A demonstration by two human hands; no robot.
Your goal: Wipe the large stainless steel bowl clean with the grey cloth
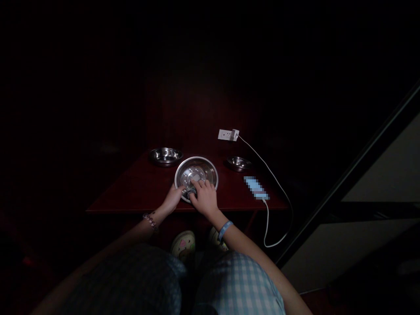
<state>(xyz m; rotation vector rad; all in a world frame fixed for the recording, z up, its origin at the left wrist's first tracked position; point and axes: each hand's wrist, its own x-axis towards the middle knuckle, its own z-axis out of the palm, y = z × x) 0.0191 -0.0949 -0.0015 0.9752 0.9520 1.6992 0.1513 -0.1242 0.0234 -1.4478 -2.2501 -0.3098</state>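
A shiny steel bowl [211, 168] is tilted toward me at the front edge of the dark red table. My left hand [172, 197] grips its near left rim, thumb over the inside and fingers hidden behind. Reaching into the bowl, my right hand [205, 197] has its fingers bent against the inner surface. A small dark, mottled thing [191, 191] shows beside the right thumb, too dim to name. Near the right fingertips is a pale patch, either a small object or a reflection; I cannot tell which.
Another steel bowl [166, 156] stands at the back left of the table [131, 192], and a smaller one [239, 163] at the right. A phone with a blurred screen [256, 188] charges through a white cable [277, 179] from a wall socket [226, 134]. My knees are below.
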